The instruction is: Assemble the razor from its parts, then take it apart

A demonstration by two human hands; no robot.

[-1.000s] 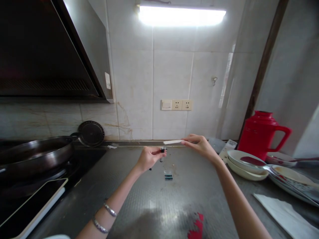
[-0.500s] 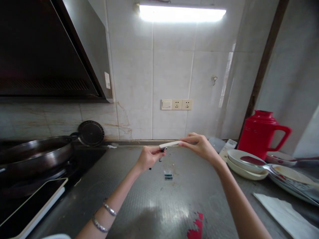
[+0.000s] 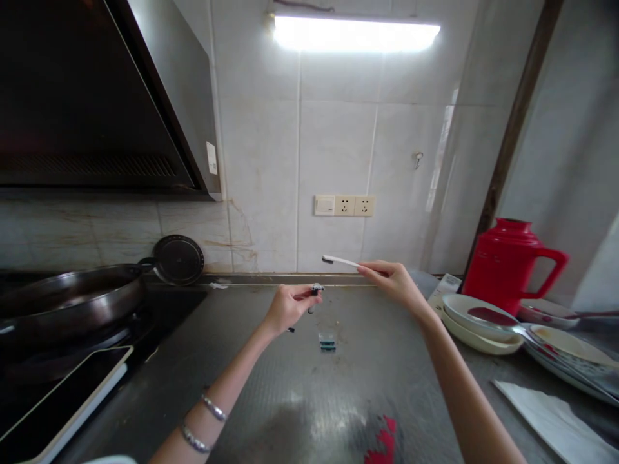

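My right hand (image 3: 389,280) pinches the end of a thin white toothbrush-like stick (image 3: 343,261), whose dark-bristled head points left, in the air before the wall. My left hand (image 3: 286,307), lower and to the left, pinches a small black and silver part (image 3: 316,289); its exact shape is too small to tell. The stick and the small part are apart. Below them on the grey counter (image 3: 300,393) lie small dark green pieces (image 3: 327,345). A little black piece (image 3: 291,330) shows beside my left hand.
At the left are a pan (image 3: 72,303) on the stove and a phone-like slab (image 3: 62,403). On the right stand a red jug (image 3: 503,264), stacked dishes (image 3: 478,316) and a white paper (image 3: 556,419). A range hood (image 3: 178,96) hangs upper left.
My right hand has raised the white stick up and away from the small part in my left hand, and its dark bristles now show. My left hand has hardly moved.
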